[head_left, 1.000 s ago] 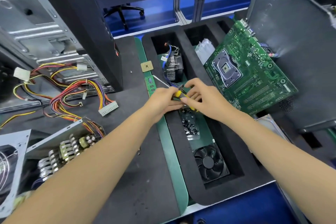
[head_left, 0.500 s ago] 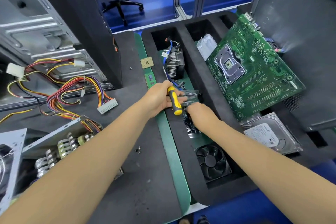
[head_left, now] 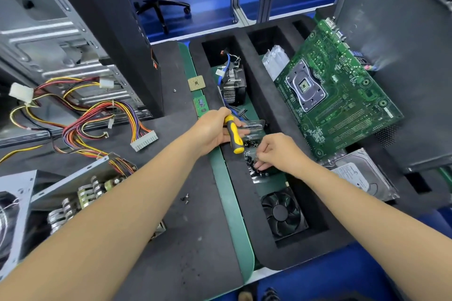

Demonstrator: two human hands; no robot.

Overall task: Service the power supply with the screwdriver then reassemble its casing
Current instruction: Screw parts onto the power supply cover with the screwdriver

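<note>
Yellow and black, the screwdriver [head_left: 234, 135] lies in the left hand [head_left: 212, 129]. The thumb and fingers curl round its handle, over the long slot of the black foam tray [head_left: 266, 115]. The right hand [head_left: 276, 153] is just beside it. Its fingers [head_left: 260, 166] bunch together and dip into a clear bag of small dark screws [head_left: 254, 164] in the same slot. I cannot tell if they pinch a screw.

The power supply [head_left: 73, 193] sits well apart, on the dark mat at the left. It is open, and its silver cover [head_left: 12, 203] stands beside it. Its bunch of red, yellow and orange wires [head_left: 97, 120] spreads over the mat and ends in a white plug [head_left: 144, 140]. Two loose screws [head_left: 186, 198] lie on the mat near the left arm.

In the tray, a black fan [head_left: 283, 212] lies near the person, and a metal cooler [head_left: 232, 88] lies at the far end. A green board [head_left: 335, 102] leans over the tray's right side. A silver drive [head_left: 362, 176] lies below it.
</note>
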